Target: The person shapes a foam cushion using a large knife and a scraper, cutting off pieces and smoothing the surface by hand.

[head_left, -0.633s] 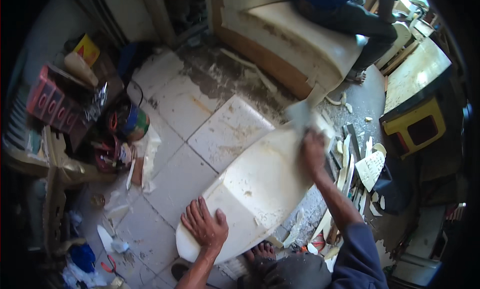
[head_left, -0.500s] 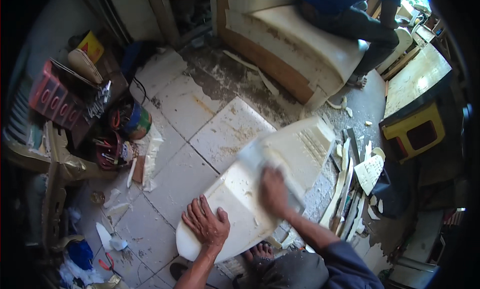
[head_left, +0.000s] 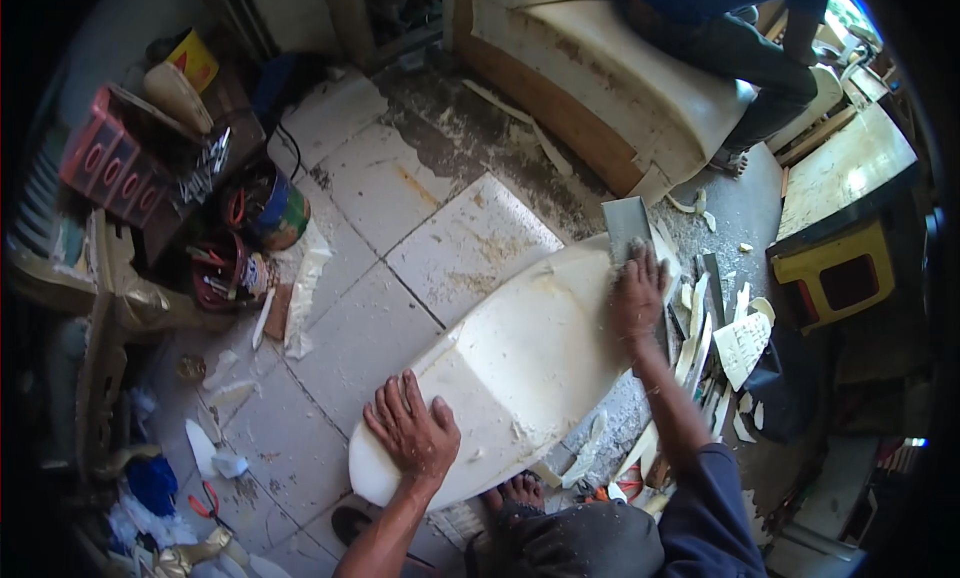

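Note:
A long, cream foam seat pad (head_left: 545, 373) with a rounded near end and a hollowed middle lies slantwise in front of me. My left hand (head_left: 412, 428) rests flat on its near left end, fingers spread. At the far right end, my right hand (head_left: 638, 303) presses on a flat grey sanding board (head_left: 626, 221). The board's far part sticks out past my fingertips, while my palm hides the rest. Foam crumbs dot the pad near its right edge.
Foam offcuts and strips (head_left: 690, 353) are heaped to the right. At left stand a red drawer box (head_left: 110, 163), a tool bucket (head_left: 275, 218) and a dark red pot (head_left: 220, 273). Red-handled pliers (head_left: 207, 498) lie lower left. Another person (head_left: 720, 48) sits on a large padded piece (head_left: 600, 58).
My right hand has slid the sanding board away and to the right, from the pad's middle to its far end. My left hand stays in place on the pad.

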A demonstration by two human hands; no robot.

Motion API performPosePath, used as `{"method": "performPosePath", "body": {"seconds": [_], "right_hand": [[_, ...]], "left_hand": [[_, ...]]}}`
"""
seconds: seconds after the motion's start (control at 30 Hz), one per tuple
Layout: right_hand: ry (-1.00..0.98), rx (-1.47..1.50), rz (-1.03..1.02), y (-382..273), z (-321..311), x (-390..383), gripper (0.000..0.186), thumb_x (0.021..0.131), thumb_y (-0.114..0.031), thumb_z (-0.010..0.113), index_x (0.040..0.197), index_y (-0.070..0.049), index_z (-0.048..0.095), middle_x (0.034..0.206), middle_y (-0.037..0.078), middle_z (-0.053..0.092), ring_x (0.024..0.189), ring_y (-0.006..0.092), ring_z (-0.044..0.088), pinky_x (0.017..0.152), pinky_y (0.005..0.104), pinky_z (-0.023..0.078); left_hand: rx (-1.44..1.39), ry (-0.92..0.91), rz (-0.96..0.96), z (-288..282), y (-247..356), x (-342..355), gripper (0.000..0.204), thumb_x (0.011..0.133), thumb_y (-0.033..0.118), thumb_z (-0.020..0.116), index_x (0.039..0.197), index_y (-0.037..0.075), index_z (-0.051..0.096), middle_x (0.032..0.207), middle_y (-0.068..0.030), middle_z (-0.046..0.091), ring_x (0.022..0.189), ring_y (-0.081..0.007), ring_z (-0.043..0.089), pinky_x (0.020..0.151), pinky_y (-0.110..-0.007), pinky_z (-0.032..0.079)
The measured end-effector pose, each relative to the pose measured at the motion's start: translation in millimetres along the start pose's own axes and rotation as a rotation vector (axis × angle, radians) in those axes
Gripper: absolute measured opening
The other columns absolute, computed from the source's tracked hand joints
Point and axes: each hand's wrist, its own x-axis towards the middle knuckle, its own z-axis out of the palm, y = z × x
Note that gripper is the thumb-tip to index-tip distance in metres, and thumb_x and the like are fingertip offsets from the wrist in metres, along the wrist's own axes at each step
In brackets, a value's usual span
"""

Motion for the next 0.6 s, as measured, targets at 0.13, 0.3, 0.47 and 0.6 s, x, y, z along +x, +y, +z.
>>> {"method": "performPosePath", "body": {"seconds": [0.13, 0.3, 0.47, 0.6], "right_hand": [[-0.571, 0.394, 0.045, -117, -61, 8, 0.039, 0.094, -0.007, 0.054, 0.131, 0.007, 0.053, 0.148, 0.03, 0.05, 0.143, 0.0415, 0.045, 0.123, 0.0568, 0.028], [-0.557, 0.329, 0.02, -49, -48, 24, 0.047, 0.091, -0.009, 0.058, 0.136, 0.001, 0.051, 0.147, 0.026, 0.051, 0.138, 0.0389, 0.048, 0.121, 0.0534, 0.032], [-0.705, 0.305, -0.125, -109, -45, 6, 0.053, 0.088, -0.001, 0.053, 0.139, 0.01, 0.046, 0.138, 0.032, 0.051, 0.132, 0.0419, 0.051, 0.123, 0.0593, 0.024], [-0.302, 0.457, -0.202, -56, -27, -8, 0.048, 0.097, -0.01, 0.048, 0.143, 0.004, 0.046, 0.141, 0.027, 0.051, 0.135, 0.0392, 0.046, 0.125, 0.0562, 0.022]], "left_hand": [[0.052, 0.051, -0.021, 0, -8, -4, 0.058, 0.094, 0.029, 0.059, 0.143, 0.0, 0.05, 0.138, -0.0244, 0.051, 0.133, -0.0427, 0.045, 0.117, -0.065, 0.024], [0.033, 0.055, 0.016, 6, -8, 2, 0.058, 0.095, 0.031, 0.057, 0.143, 0.0, 0.05, 0.137, -0.024, 0.052, 0.132, -0.0427, 0.046, 0.116, -0.066, 0.024], [0.047, 0.078, 0.013, 3, -10, -4, 0.058, 0.095, 0.032, 0.056, 0.143, 0.0, 0.051, 0.137, -0.0237, 0.052, 0.132, -0.0423, 0.047, 0.116, -0.065, 0.025], [-0.025, 0.048, 0.013, -3, -8, -8, 0.057, 0.093, 0.029, 0.058, 0.141, 0.0, 0.053, 0.136, -0.024, 0.053, 0.132, -0.0423, 0.047, 0.117, -0.065, 0.025]]}}
